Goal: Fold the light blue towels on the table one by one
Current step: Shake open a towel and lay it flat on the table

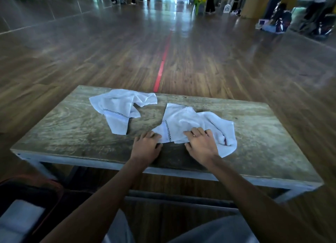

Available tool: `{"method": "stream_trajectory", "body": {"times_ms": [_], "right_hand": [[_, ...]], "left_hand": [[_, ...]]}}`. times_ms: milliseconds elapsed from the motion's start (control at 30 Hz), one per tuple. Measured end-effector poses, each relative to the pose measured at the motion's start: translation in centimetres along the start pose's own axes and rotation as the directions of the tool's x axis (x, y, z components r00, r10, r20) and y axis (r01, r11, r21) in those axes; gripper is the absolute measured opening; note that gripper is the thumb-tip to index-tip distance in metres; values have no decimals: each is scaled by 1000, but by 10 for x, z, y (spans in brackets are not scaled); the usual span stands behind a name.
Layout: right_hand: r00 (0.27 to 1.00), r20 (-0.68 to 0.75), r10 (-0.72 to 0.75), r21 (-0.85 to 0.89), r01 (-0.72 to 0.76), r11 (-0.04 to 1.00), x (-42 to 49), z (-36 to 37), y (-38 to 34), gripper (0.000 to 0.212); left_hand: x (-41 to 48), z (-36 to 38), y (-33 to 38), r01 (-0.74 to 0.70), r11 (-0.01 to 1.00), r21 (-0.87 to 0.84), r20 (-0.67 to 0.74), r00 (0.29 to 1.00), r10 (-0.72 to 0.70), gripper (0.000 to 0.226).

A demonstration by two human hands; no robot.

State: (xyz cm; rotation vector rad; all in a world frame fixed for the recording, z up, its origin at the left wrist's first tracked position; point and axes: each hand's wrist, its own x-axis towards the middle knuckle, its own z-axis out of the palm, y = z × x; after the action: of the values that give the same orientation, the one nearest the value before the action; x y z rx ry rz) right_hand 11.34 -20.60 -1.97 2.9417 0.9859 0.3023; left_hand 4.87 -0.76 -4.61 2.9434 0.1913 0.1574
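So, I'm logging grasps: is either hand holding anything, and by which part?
Both hold the nearer towel by its near edge: left hand at the left corner, right hand further right.

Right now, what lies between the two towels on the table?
Only bare wooden table: the head view shows a gap between the far towel and the near towel, which do not touch.
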Motion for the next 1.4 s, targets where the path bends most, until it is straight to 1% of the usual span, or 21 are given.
{"method": "stream_trajectory", "body": {"times_ms": [67, 100, 200, 267, 333, 433, 500, 567, 667, 733, 800, 867, 933, 1033, 1100, 1200, 1233, 1267, 1333, 1367, 1400], "right_hand": [[998, -38, -40, -54, 38, 998, 9, 6, -5, 45], [998, -39, -47, -70, 44, 997, 13, 9, -8, 46], [998, -38, -41, -106, 37, 994, 21, 12, -20, 43], [999, -23, -29, -138, 25, 990, 25, 10, -26, 35], [998, 2, -57, -135, 56, 989, 29, 5, -28, 25], [995, -49, -87, -114, 81, 990, 28, -3, -30, 17], [991, -73, -115, -90, 108, 990, 22, -5, -31, 14], [982, -101, -161, -86, 152, 985, 14, -8, -32, 14], [976, -138, -169, -96, 156, 983, 3, -18, -30, 26], [979, -135, -150, -92, 139, 986, -2, -30, -25, 27], [987, -112, -115, -71, 107, 992, -1, -46, -16, 26], [991, -119, -64, -28, 61, 998, 4, -69, -5, 27], [987, -160, -1, 46, 9, 999, 9, -100, 8, 29], [991, -81, 109, 218, -89, 972, 14, -156, 28, 15], [989, -61, 137, 254, -117, 960, 18, -193, 39, 14], [971, -169, 167, 298, -112, 948, 23, -243, 54, 17], [966, -185, 179, 311, -115, 943, 23, -259, 58, 17], [976, -149, 161, 293, -112, 950, 24, -272, 61, 16], [998, 49, 48, 185, -56, 981, 25, -287, 61, 15], [991, 132, 21, 182, -45, 982, 26, -291, 56, 15], [989, 151, 5, 206, -36, 978, 25, -293, 48, 12]], "left_hand": [[5, 3, -2, -47, 999, 22, -80, 996, 49, 27], [7, 4, -3, -77, 996, 52, -125, 989, 83, 28], [10, 4, -6, -130, 972, 195, -154, 975, 162, 25], [8, 3, -7, -163, 959, 232, -135, 971, 197, 25], [5, 2, -11, -183, 959, 217, -121, 970, 212, 28], [-1, -3, -13, -208, 959, 193, -101, 968, 231, 34], [-6, -8, -12, -225, 950, 218, -109, 961, 253, 32], [-15, -12, -12, -233, 947, 221, -155, 950, 270, 29], [-25, -31, -12, -209, 973, 95, -249, 942, 226, 24], [-25, -54, -11, -227, 973, 47, -293, 928, 231, 22], [-21, -82, -11, -276, 958, 80, -313, 905, 287, 24], [-16, -114, -12, -289, 951, 112, -324, 894, 310, 34], [-11, -146, -16, -283, 951, 124, -344, 887, 309, 48], [-2, -191, -23, -307, 946, 99, -419, 850, 320, 58], [4, -220, -23, -318, 944, 92, -464, 825, 323, 59], [14, -264, -18, -313, 948, 52, -501, 814, 295, 51], [15, -279, -15, -323, 946, 31, -528, 798, 289, 47], [16, -293, -11, -342, 940, -8, -563, 778, 278, 44], [13, -317, 1, -387, 913, -132, -600, 764, 237, 35], [10, -326, 9, -414, 893, -178, -596, 767, 237, 32], [8, -332, 18, -447, 870, -209, -585, 770, 256, 31]]}}
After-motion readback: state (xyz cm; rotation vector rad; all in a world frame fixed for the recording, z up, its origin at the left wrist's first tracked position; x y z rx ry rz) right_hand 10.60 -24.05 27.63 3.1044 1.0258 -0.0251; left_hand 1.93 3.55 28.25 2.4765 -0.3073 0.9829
